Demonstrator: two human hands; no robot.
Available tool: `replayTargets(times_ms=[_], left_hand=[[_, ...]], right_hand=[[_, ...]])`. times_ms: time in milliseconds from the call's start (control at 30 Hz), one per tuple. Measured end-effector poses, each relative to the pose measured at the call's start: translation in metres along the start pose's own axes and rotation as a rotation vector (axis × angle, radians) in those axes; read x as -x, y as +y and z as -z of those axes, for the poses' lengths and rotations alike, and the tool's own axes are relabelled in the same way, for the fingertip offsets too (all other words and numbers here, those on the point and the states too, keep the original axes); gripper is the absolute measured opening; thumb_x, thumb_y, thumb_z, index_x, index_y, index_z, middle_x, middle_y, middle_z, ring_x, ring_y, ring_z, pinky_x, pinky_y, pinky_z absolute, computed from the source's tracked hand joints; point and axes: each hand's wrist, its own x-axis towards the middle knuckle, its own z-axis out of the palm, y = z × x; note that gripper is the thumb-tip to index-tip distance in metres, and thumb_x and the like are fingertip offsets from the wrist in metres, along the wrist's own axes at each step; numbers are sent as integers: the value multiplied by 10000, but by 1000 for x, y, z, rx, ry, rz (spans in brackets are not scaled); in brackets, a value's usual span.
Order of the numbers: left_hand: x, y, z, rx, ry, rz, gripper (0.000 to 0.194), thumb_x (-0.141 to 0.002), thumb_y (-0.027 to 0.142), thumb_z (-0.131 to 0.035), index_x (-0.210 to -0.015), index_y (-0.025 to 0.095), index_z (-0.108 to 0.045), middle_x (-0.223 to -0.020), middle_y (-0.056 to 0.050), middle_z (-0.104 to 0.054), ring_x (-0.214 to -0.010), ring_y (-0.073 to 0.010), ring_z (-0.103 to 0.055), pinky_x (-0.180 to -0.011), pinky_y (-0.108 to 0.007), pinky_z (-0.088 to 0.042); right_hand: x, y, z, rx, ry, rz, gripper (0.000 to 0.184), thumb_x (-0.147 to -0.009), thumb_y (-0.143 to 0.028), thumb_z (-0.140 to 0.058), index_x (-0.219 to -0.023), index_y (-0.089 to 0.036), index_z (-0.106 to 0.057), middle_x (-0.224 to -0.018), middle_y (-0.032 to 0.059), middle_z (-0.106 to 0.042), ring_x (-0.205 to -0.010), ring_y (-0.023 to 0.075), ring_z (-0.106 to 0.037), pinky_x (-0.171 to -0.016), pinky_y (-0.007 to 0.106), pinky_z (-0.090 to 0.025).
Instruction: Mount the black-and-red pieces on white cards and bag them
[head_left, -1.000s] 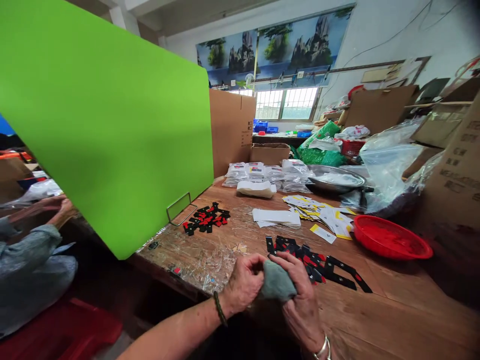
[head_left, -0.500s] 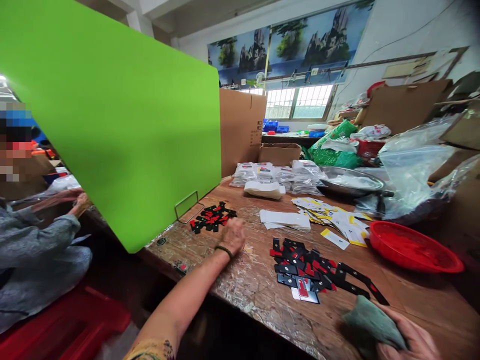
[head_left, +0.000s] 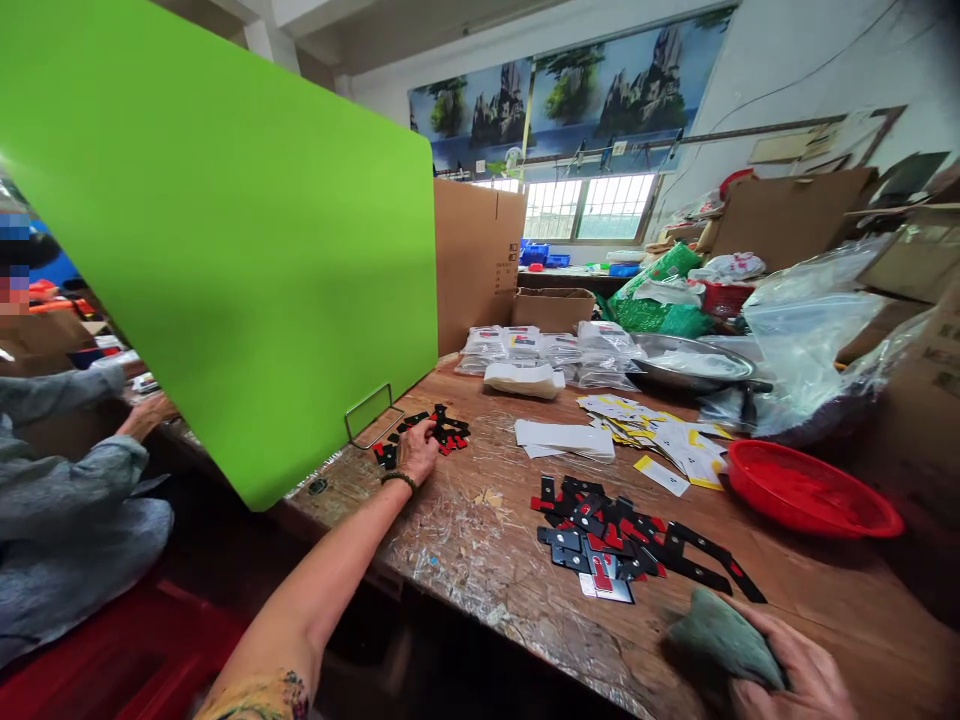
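Note:
My left hand [head_left: 420, 452] reaches out to a small heap of black and red pieces [head_left: 447, 431] by the foot of the green panel; its fingers rest curled on the heap, and I cannot see whether they hold a piece. My right hand [head_left: 787, 672] lies at the near right edge of the wooden table [head_left: 495, 560], closed over a grey-green cloth [head_left: 718, 640]. Between the hands lies a larger spread of black and red strips [head_left: 622, 535].
A big green panel [head_left: 225, 240] stands at the left on a wire foot. Behind it sits another person in grey sleeves [head_left: 67, 500]. A red bowl [head_left: 814, 490], white and yellow cards [head_left: 660, 435], stacked clear packets [head_left: 547, 350], a metal pan and cardboard boxes fill the far side.
My hands, together on the cloth a second ago, have parted. The left has stretched out to the small heap of pieces. The right has carried the cloth to the near right edge.

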Motion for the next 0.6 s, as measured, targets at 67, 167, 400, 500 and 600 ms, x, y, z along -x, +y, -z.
replayTargets(times_ms=[67,167,400,500,600], left_hand=[[25,20,-9,107,-54,14,391,-712,32,-557,-1061,153,-684,-892,-66,-716,-838,-184,-663,-782,-292,-528],[84,58,-29,319,-232,7,271,-669,105,-651,-930,161,-700,-721,-8,-689,-616,-128,-636,-578,-221,-516],[147,125,-31,1252,-521,254,300,-558,270,-825,-767,146,-649,-631,25,-601,-538,-70,-524,-515,-177,-419],[132,135,-49,1219,-526,259,324,-584,290,-803,-827,157,-636,-648,22,-611,-530,-96,-556,-518,-217,-460],[113,137,-80,959,-523,118,230,-668,230,-724,-873,144,-666,-691,-16,-658,-602,-127,-606,-568,-237,-489]], right_hand=[[0,-27,-8,-51,23,87,477,-601,-250,-456,-1028,-173,-653,-1025,103,-600,-981,338,-563,-882,488,-427],[5,-83,-32,-206,-27,224,492,-649,-175,-456,-1098,-195,-658,-1137,91,-566,-1079,303,-539,-925,458,-423],[13,-128,-65,-467,-125,426,413,-834,-235,-574,-1245,-249,-607,-1200,92,-596,-1105,266,-562,-913,441,-470],[2,-95,-48,-371,-70,311,337,-814,-264,-564,-1132,-210,-660,-1115,92,-640,-1026,265,-590,-892,434,-467],[-12,-58,-24,-206,64,152,400,-751,-326,-543,-1098,-169,-665,-1088,109,-642,-1001,294,-584,-902,450,-444]])
